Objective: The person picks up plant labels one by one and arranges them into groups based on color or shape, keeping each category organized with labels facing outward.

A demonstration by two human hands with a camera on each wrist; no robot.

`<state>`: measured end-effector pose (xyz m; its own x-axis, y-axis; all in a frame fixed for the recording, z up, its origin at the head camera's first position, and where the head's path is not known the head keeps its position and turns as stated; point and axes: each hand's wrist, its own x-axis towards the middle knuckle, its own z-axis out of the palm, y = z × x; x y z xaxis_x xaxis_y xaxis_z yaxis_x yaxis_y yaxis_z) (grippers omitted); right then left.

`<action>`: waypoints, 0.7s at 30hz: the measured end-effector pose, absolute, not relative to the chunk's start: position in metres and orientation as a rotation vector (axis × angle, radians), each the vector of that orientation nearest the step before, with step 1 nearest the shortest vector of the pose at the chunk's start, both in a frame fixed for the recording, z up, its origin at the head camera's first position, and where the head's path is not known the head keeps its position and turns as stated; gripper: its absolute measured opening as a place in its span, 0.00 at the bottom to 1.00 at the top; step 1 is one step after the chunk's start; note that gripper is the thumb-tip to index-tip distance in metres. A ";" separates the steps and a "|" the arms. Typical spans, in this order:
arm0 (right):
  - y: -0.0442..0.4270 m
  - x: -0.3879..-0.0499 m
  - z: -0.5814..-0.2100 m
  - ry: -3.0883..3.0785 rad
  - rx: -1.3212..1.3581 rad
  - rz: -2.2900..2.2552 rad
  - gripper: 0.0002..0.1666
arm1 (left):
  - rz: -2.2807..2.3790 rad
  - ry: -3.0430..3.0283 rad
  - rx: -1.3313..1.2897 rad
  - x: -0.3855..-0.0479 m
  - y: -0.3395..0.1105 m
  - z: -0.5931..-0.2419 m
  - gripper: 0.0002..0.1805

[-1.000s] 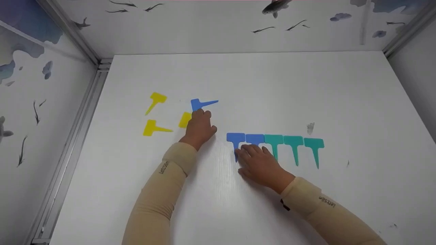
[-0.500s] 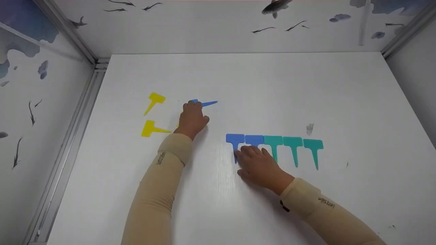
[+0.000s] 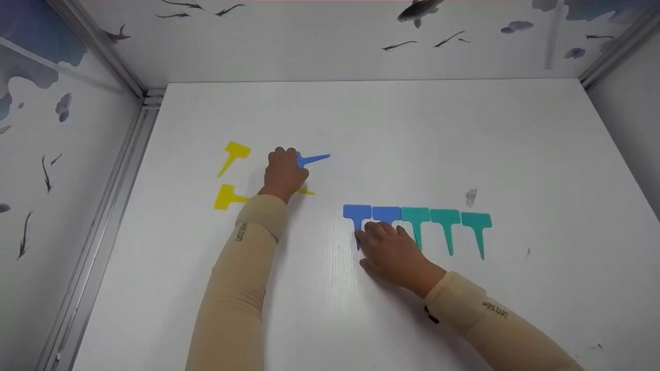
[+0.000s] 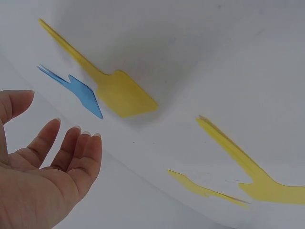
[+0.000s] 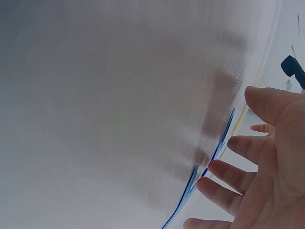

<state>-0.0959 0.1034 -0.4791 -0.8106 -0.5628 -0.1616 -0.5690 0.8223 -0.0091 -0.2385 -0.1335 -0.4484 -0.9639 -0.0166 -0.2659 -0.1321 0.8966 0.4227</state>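
Note:
My left hand [image 3: 284, 172] is over a T-shaped blue plant label [image 3: 313, 159], hiding much of its head. In the left wrist view its fingers are loosely bent with nothing between them, and the blue plant label [image 4: 85, 95] lies past the fingertips. A yellow plant label [image 4: 125, 95] lies beside it, mostly covered by the hand in the head view. My right hand [image 3: 394, 252] stays low at a row of labels, its fingers spread and relaxed. It covers the stem of the second blue label [image 3: 385, 213]; the first blue label [image 3: 357, 212] is at its fingertips.
The row continues rightward with several teal labels, such as the end one [image 3: 477, 220]. Two more yellow labels lie on the left, an upper one [image 3: 237, 150] and a lower one [image 3: 225, 197]. Panels with printed fish enclose the white table [image 3: 392, 129] at back and left.
My left hand has moved up and left from beside the yellow label to over the blue label's head, then slightly past it. The right hand has stayed in place.

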 end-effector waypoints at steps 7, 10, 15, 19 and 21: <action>0.107 -0.091 -0.478 2.858 -0.934 0.025 0.34 | 0.635 2.810 -0.138 -0.246 -0.138 -0.453 0.25; 0.108 -0.091 -0.478 2.868 -0.954 0.028 0.34 | 0.635 2.809 -0.163 -0.250 -0.140 -0.456 0.26; 0.108 -0.091 -0.479 2.862 -0.981 0.026 0.34 | 0.653 2.785 -0.212 -0.256 -0.144 -0.461 0.31; 0.109 -0.092 -0.479 2.864 -0.996 0.021 0.34 | 0.653 2.774 -0.218 -0.259 -0.144 -0.462 0.32; 0.109 -0.092 -0.479 2.864 -0.992 0.016 0.34 | 0.646 2.771 -0.212 -0.260 -0.143 -0.462 0.32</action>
